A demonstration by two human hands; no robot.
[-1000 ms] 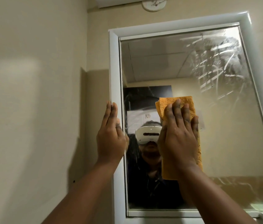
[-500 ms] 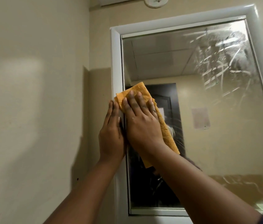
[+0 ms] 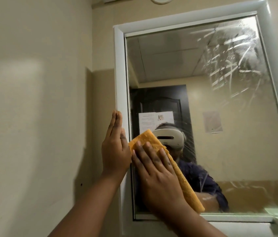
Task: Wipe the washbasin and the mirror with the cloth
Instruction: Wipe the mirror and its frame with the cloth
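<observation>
Down the left edge of the mirror (image 3: 203, 100) the right hand (image 3: 158, 178) has slid the orange cloth (image 3: 182, 182), fingers flat and pressing it to the glass, left hand (image 3: 116, 147) still flat on the frame (image 3: 119, 74), while upper-right streaks (image 3: 228, 62) remain unwiped.

Both forearms bare, no sleeves down to the wrists. Left hand (image 3: 116, 151) and right hand (image 3: 158, 175) without rings, watch or gloves. In the mirror reflection: a white headset (image 3: 169, 137) with a dark slot on the front, and a dark blue top (image 3: 198, 177).
</observation>
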